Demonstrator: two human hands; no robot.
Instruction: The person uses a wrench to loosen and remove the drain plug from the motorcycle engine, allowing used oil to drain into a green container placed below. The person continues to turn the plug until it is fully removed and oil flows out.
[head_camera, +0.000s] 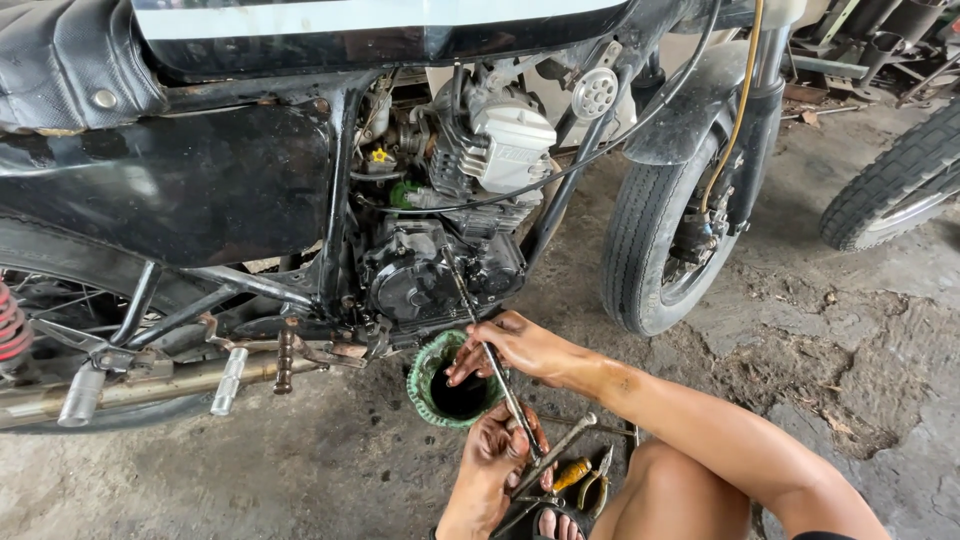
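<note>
Hands (500, 400) grip long screwdriver (492, 365) — thin, greasy — over green pan (425, 385).

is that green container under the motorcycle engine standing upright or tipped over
Upright. The green container sits on the concrete floor with its round mouth facing up, dark inside, below the engine. The right hand touches its rim.

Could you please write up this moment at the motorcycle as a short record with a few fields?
setting: rough concrete floor beside a black motorcycle
left hand: left hand grips the lower end of a long thin tool
right hand: right hand steadies the tool partway up its shaft
tool tip: up against the dark engine
under engine: green container with dark liquid inside
on floor: pliers and a yellow-handled tool near the person's knee
nearby: front wheel; a second tyre at right
</note>
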